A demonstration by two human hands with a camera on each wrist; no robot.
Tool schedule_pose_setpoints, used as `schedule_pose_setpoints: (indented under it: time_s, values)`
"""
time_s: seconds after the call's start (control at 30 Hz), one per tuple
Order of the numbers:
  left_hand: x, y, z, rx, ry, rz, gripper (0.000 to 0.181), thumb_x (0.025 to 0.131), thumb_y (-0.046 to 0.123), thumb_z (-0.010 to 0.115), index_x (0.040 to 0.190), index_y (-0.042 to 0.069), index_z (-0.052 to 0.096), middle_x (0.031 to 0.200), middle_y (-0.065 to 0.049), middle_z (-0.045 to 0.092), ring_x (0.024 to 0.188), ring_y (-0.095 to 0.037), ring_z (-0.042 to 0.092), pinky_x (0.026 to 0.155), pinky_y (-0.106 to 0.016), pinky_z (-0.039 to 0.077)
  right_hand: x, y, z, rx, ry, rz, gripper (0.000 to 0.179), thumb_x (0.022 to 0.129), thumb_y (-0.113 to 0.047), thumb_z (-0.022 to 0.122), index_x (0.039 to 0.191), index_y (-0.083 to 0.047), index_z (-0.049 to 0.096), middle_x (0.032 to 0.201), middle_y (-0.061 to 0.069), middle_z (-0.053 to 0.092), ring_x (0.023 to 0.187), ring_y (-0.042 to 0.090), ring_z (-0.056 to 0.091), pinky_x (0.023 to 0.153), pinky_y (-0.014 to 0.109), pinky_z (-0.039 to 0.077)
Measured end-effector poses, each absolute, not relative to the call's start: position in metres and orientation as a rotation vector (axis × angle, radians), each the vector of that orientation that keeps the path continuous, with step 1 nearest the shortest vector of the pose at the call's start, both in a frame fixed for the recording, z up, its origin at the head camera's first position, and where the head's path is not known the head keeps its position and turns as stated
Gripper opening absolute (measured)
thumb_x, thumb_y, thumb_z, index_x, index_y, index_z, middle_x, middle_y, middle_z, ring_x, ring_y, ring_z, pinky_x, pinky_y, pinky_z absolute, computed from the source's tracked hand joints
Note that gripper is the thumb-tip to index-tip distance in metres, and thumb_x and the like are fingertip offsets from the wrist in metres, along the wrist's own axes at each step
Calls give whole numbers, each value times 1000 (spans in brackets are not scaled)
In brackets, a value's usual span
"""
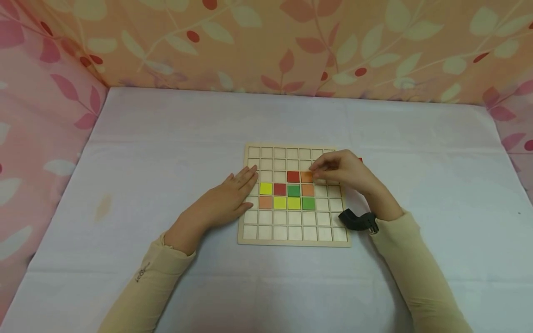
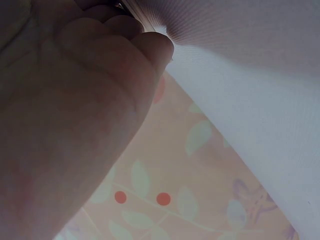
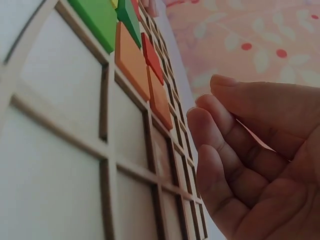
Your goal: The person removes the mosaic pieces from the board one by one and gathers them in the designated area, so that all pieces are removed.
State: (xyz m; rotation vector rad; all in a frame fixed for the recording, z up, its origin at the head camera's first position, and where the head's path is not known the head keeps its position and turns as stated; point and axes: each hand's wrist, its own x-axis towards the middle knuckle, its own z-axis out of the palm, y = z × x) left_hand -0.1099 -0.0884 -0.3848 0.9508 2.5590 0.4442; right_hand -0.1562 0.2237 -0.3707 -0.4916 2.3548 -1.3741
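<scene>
A wooden grid board lies on the white cloth, with several coloured square tiles set in its middle cells. My left hand rests with extended fingers across the board's left edge; the left wrist view shows mostly its palm side. My right hand is over the board's upper right part, fingertips beside an orange tile. In the right wrist view that orange tile sits in its cell, and the loosely bent fingers hold nothing. A red tile is left of it; another orange tile lies just below.
A small red piece shows partly from behind the right hand. A black wrist mount sticks out from the right wrist over the board's right edge. Leaf-patterned cloth walls stand along the table's back and sides.
</scene>
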Motion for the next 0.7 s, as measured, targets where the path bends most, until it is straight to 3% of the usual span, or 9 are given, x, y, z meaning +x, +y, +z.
schedule_pose_setpoints:
  time_s: [0.7]
  values:
    - [-110, -89, -386, 963, 2558, 446, 68, 97, 23, 53, 149, -1, 16, 158, -10, 3, 144, -25, 4, 114, -46, 12, -173, 196, -373, -520, 2328, -1293, 13, 81, -3, 72, 94, 0, 72, 91, 11, 70, 78, 17, 64, 72, 23, 49]
